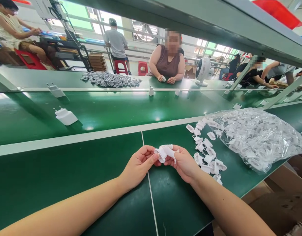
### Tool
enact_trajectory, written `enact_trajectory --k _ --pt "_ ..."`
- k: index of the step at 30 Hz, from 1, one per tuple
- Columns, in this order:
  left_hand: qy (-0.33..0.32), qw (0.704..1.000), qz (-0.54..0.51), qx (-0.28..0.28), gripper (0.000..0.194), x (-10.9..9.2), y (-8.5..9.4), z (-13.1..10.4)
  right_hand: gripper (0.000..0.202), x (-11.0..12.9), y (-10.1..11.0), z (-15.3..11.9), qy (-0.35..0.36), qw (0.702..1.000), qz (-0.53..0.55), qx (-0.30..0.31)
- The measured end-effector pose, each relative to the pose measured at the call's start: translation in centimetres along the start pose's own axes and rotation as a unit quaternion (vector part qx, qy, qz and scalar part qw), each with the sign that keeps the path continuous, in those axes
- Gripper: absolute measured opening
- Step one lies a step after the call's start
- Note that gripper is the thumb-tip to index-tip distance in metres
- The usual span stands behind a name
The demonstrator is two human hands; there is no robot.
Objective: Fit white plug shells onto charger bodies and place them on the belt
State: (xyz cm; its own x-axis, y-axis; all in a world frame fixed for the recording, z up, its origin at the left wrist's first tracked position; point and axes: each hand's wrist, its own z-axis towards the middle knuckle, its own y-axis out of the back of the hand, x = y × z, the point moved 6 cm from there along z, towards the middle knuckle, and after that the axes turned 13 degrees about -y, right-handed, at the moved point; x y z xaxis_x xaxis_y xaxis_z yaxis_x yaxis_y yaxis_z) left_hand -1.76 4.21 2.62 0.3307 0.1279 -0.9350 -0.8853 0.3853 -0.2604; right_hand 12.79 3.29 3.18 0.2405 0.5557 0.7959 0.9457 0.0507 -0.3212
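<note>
Between my two hands, over the near green worktop, is a small white plastic plug housing [160, 155] with an oval rim. My left hand [142, 162] pinches its left side between thumb and fingers. From the right, my right hand [182, 162] closes on the same piece; its thumb and forefinger have white wrapping on them. The fingers hide part of the housing. Several similar white housings [207, 143] lie loose just right of my right hand. Beyond them sits a clear plastic bag [259, 139] full of such pieces.
A green conveyor belt [116, 108] runs across ahead, carrying white plug adapters [66, 116] spaced apart. A pile of small parts [111, 79] lies on the far bench. Opposite sits a person [167, 62] beside a white fan [202, 70]. A metal beam [190, 19] crosses overhead.
</note>
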Motion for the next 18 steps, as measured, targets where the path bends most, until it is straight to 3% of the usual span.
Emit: enact_trajectory --k 13,18 --pt "-0.037 0.998 0.054 0.008 0.031 -0.55 -0.07 -0.41 0.027 -0.22 0.13 -0.03 -0.047 0.999 0.019 -0.001" --pt "-0.026 0.999 0.045 0.011 0.034 -0.50 -0.17 -0.41 0.025 -0.28 0.20 -0.02 -0.027 1.000 -0.003 0.000"
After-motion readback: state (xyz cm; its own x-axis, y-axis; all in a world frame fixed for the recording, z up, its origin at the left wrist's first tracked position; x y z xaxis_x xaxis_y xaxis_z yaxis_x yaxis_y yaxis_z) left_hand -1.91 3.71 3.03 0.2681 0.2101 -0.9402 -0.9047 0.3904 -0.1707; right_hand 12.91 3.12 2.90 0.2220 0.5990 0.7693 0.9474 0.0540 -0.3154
